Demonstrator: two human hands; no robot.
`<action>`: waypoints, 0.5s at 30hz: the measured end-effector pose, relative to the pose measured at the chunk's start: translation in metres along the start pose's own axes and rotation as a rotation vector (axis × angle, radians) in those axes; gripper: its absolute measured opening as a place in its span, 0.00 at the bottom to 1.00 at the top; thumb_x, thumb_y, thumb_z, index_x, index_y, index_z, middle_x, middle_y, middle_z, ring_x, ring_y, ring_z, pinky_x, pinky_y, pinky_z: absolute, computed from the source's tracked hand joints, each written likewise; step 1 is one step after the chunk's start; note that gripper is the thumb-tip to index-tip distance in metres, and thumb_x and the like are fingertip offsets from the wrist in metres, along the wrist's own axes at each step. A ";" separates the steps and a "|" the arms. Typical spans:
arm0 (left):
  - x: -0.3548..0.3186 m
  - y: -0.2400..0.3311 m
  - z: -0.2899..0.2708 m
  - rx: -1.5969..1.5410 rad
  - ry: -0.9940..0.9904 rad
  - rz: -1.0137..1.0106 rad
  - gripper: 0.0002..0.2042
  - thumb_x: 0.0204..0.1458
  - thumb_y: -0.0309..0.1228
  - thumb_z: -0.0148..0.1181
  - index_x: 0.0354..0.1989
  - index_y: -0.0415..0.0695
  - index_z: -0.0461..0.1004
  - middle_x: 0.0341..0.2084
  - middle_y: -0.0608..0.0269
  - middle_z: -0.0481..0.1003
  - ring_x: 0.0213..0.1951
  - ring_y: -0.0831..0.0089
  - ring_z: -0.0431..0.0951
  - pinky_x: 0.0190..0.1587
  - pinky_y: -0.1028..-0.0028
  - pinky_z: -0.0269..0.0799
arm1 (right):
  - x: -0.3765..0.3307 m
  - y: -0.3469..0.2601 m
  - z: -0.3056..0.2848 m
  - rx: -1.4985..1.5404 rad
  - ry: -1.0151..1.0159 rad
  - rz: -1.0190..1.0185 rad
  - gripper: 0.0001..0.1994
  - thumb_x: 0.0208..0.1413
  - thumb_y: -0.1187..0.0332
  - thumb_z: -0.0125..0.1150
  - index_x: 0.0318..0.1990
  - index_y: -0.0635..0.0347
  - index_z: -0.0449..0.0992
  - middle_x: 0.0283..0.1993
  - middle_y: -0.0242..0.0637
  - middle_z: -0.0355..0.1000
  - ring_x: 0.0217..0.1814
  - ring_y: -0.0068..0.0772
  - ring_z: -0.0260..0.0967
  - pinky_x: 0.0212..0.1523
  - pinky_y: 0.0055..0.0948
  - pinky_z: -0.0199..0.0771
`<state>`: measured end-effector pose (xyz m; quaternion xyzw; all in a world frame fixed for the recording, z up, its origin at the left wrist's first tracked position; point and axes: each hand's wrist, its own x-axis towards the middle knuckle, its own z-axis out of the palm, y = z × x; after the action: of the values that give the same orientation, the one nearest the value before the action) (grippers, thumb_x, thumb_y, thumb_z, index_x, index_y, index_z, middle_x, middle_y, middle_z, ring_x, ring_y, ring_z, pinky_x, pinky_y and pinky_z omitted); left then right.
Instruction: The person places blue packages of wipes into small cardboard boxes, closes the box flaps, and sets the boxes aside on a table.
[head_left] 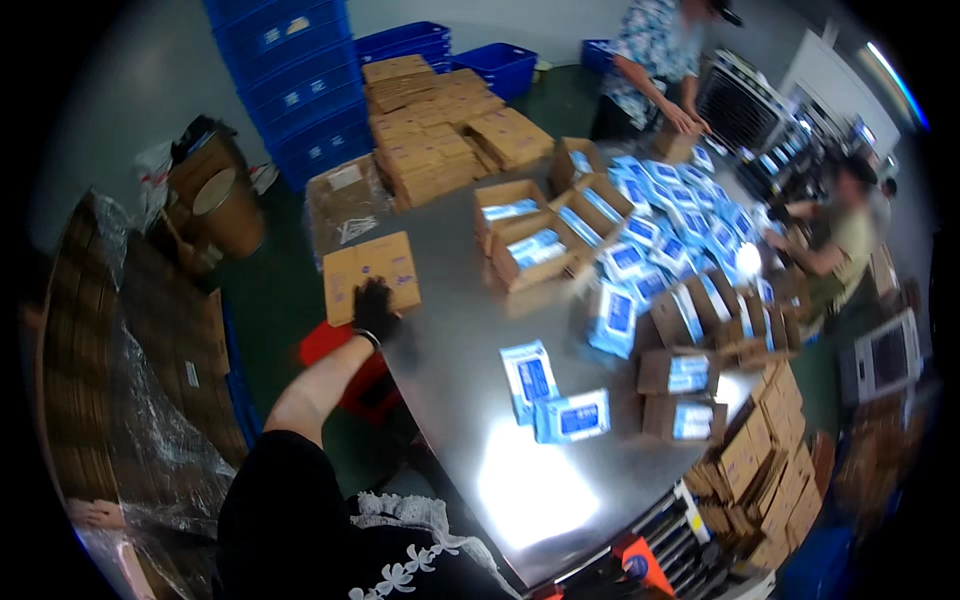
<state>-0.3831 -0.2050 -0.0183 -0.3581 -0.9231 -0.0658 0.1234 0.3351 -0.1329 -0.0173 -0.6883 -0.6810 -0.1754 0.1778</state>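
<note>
My left hand point(374, 308), in a black glove, reaches out to the far left corner of the metal table. It lies with fingers spread on the near edge of a flat, folded cardboard carton point(345, 270). Whether it grips the carton's edge is hard to see. My right hand does not show. Two blue-and-white wipe packs point(528, 380) lie near the middle of the table, one touching the other. Beyond them, several open cartons point(533, 258) hold similar packs, beside a large heap of loose packs point(680, 215).
Flat cartons point(430, 140) are stacked past the table's far end, near tall blue crates point(305, 100). A red stool point(365, 385) stands left of the table. Two people point(650, 60) work across it. A roller conveyor point(670, 530) and more cartons point(765, 450) are at the lower right.
</note>
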 end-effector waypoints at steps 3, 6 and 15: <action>0.047 -0.108 0.014 0.008 -0.103 -0.179 0.35 0.39 0.43 0.64 0.58 0.42 0.62 0.58 0.53 0.63 0.62 0.56 0.58 0.62 0.51 0.51 | -0.015 -0.096 0.048 0.756 -0.434 -0.059 0.23 0.53 0.68 0.52 0.58 0.58 0.63 0.56 0.45 0.64 0.58 0.43 0.61 0.59 0.43 0.57; 0.083 -0.180 0.031 -0.116 -0.336 -0.311 0.36 0.42 0.47 0.62 0.60 0.44 0.60 0.60 0.54 0.62 0.63 0.60 0.59 0.61 0.52 0.52 | 0.012 -0.342 -0.033 1.326 -1.293 -0.252 0.15 0.52 0.82 0.51 0.48 0.64 0.74 0.49 0.45 0.71 0.52 0.35 0.69 0.55 0.32 0.68; 0.138 -0.161 0.037 -0.104 -0.423 -0.058 0.31 0.42 0.51 0.63 0.50 0.41 0.69 0.54 0.49 0.65 0.64 0.49 0.53 0.65 0.50 0.42 | -0.091 -0.688 0.057 1.334 -1.778 -0.209 0.14 0.59 0.62 0.53 0.47 0.60 0.70 0.45 0.45 0.71 0.45 0.31 0.71 0.44 0.29 0.72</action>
<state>-0.5971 -0.2268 -0.0209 -0.3431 -0.9337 -0.0401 -0.0937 -0.3540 -0.1786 -0.1067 -0.2750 -0.5785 0.7660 -0.0545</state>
